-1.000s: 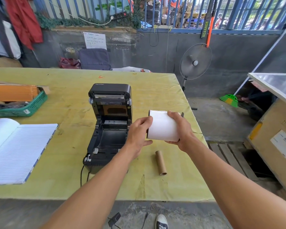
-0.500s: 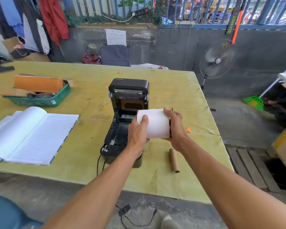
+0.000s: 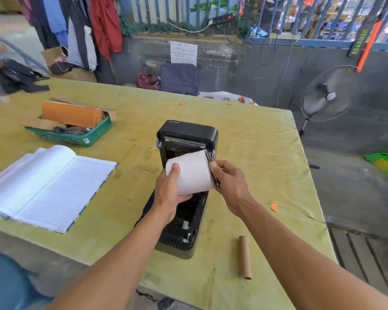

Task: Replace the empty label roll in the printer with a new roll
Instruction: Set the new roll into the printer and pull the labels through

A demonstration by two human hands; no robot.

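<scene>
A black label printer [image 3: 189, 133] stands on the yellow-green table [image 3: 255, 142] with its lid raised and its bay exposed. Both hands hold a new white label roll [image 3: 192, 172] just above that bay. My left hand [image 3: 168, 195] grips the roll's left end, thumb on top. My right hand [image 3: 230, 184] grips its right end, where a dark hub shows. The roll hides the back of the bay. An empty brown cardboard core [image 3: 244, 257] lies on the table to the right of the printer, near the front edge.
An open lined notebook [image 3: 47, 186] lies at the left. Behind it sits a green basket [image 3: 76, 136] with cardboard boxes. A small orange scrap [image 3: 274, 205] lies right of the printer. A standing fan [image 3: 327, 97] is beyond the table's right edge.
Both hands have carried the white roll leftward from beside the printer to above its bay. The camera view has swung left, showing more of the table's left side.
</scene>
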